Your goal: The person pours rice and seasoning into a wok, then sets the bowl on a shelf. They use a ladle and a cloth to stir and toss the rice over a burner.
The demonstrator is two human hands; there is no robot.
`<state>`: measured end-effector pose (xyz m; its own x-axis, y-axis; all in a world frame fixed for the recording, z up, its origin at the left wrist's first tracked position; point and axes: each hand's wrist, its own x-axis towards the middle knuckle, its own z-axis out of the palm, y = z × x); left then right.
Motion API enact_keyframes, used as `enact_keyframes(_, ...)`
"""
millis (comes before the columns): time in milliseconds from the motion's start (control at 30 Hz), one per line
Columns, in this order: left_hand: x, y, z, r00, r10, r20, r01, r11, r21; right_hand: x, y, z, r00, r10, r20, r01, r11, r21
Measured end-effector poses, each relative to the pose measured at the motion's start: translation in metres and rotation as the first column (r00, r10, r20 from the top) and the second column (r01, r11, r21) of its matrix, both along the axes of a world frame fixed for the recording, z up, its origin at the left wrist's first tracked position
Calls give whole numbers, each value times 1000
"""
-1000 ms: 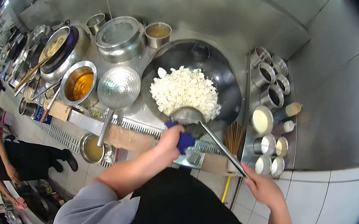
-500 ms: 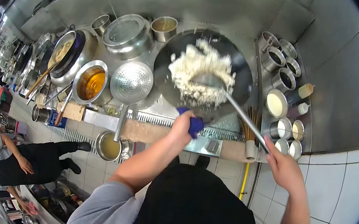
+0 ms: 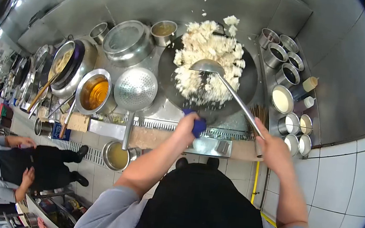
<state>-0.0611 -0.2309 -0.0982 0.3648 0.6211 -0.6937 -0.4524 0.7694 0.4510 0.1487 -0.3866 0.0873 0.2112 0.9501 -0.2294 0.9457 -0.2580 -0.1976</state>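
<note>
Clearly, left hand (image 3: 186, 128) grips cloth (image 3: 199, 127) at wok's rim (image 3: 255, 84).

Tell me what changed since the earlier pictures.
The rice flew up toward the wok's far rim, some into the air; the ladle moved forward, over the middle. The left hand still grips the cloth, the right hand the ladle. The skimmer stayed put.

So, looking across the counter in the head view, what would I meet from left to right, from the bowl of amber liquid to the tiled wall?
Bowl of amber liquid, perforated skimmer, black wok, tub of something cream-coloured, tan-capped squeeze bottle, white tiled wall.
</note>
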Motion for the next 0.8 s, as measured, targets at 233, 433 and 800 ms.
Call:
enact_keyframes(233, 3, 2, 63, 998, -46, 34, 46, 999, -1, 17, -3, 8, 993, 68, -101, -84, 982, -169)
enact_keyframes(433, -2, -19, -22, 988, -78, -132, 89, 993, 79, -9, 52, -51, 995, -16, 101, 10, 998, 65)
enact_keyframes(800, 41, 52, 8, 998, 34, 52, -39, 993, 108, 17, 31, -23, 932, 88, 352, -8, 975, -221)
